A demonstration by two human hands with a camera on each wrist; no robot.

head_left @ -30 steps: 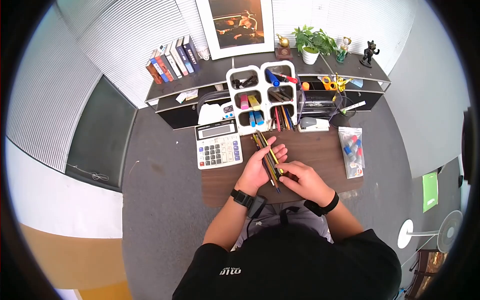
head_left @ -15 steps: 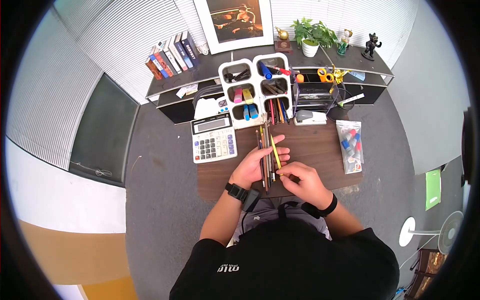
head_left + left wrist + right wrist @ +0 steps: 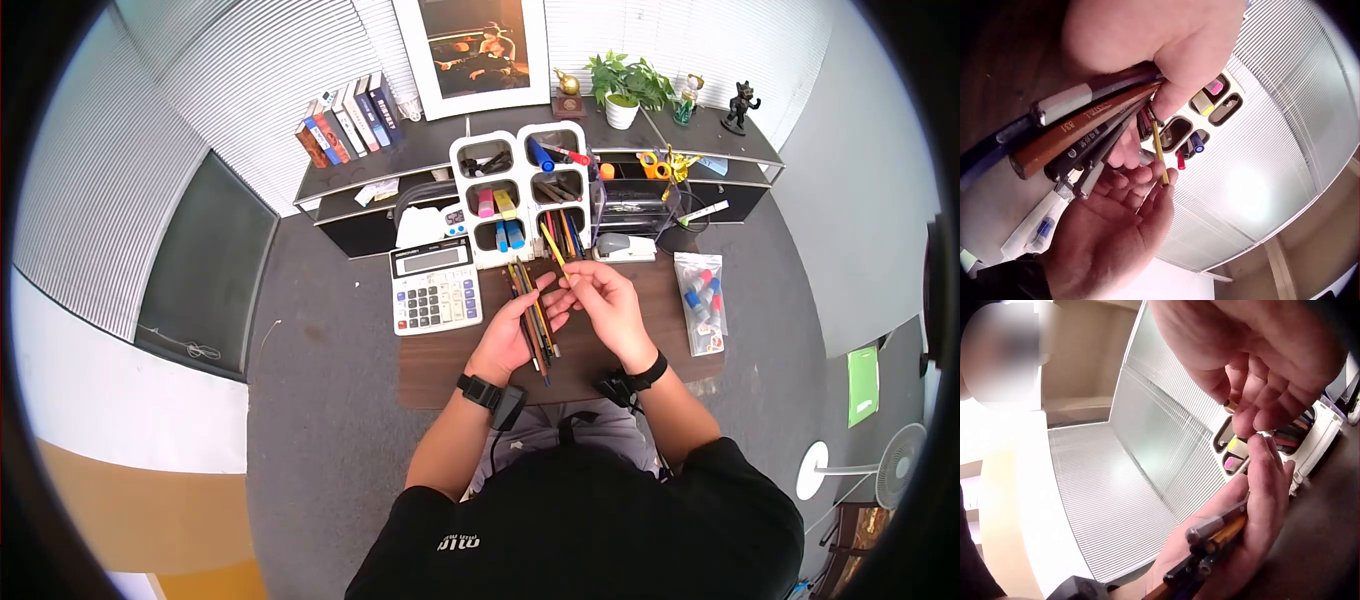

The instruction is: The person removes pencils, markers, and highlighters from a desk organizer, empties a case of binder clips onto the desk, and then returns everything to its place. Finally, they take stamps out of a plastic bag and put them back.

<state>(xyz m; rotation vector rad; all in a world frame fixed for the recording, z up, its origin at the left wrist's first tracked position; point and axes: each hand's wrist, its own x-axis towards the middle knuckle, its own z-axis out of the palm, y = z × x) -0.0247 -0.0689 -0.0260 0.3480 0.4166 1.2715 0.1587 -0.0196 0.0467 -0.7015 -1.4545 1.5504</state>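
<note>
The left hand (image 3: 507, 338) holds a bundle of pencils (image 3: 530, 318) between thumb and palm, tips toward the organizer. In the left wrist view, the bundle's blunt ends (image 3: 1060, 140) fan out beneath the thumb. Between thumb and fingertips the right hand (image 3: 613, 308) pinches one yellow pencil (image 3: 552, 245), its far end at the lower right compartment of the white organizer (image 3: 522, 190). That compartment holds several pencils (image 3: 572, 235). In the right wrist view, the right fingers (image 3: 1266, 394) cover most of the yellow pencil, just above the left fingers (image 3: 1266, 481).
A calculator (image 3: 437, 290) lies left of the hands, and a clear bag of markers (image 3: 703, 305) lies at the right. A stapler (image 3: 625, 248) and a mesh pen cup (image 3: 680, 237) stand right of the organizer. Highlighters and markers fill other compartments.
The right hand has moved forward from beside the bundle's near end, carrying the yellow pencil away from the bundle to the organizer. The left hand still holds the other pencils.
</note>
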